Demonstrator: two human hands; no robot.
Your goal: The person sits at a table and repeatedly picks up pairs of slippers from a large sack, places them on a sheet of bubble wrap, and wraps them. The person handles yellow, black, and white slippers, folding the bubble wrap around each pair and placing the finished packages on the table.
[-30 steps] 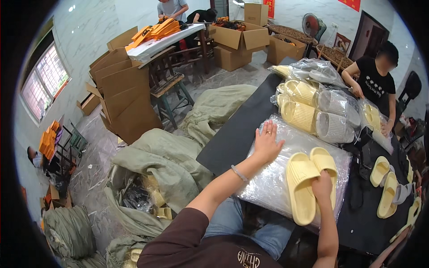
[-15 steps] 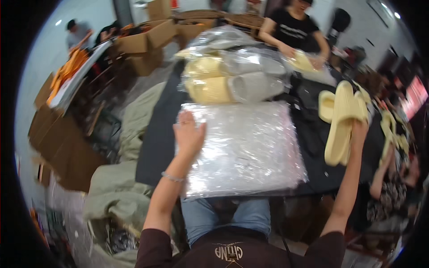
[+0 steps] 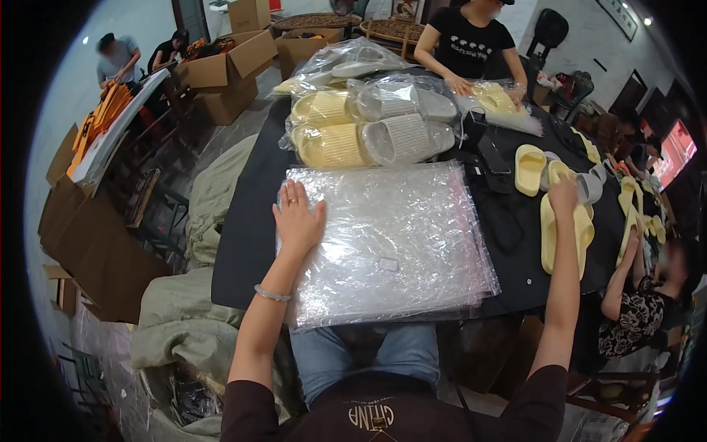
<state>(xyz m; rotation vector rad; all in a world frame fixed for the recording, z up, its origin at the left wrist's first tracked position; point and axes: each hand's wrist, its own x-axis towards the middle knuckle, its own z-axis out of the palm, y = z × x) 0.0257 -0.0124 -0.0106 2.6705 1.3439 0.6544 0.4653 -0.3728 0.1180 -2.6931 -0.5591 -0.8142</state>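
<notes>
Yellow slippers (image 3: 549, 247): a pair lies on the right part of the desk (image 3: 250, 250), to the right of a stack of clear bags (image 3: 390, 221), with more loose yellow and grey slippers just beyond.
Right hand (image 3: 564, 195): out over the pair, arm stretched; its fingers bunch toward a strap, but whether they are clamped on it or only touching I cannot tell.
Left hand (image 3: 297, 225): palm down on the left side of the top bag, fingers nearly straight and slightly apart, thumb set well out, gripping nothing.
Slipper handling: both straps are probably best taken together, so that the two soles sit side by side and flat rather than twisting.
Bag handling: thin film likely slides easily; a light, flat palm should steady the stack without creasing it.
Desk top: black and smooth-looking, with bagged slippers (image 3: 331, 147) in yellow and grey lying beyond the stack, and a dark device (image 3: 492, 151) near the loose slippers.
Across the desk: a person in a black T-shirt (image 3: 464, 48) has both hands at a wrapped yellow slipper.
Room: greenish sacks (image 3: 177, 302) slump left of the desk; farther back are cardboard boxes (image 3: 213, 77) and a white-topped table bearing orange pieces (image 3: 103, 129).
</notes>
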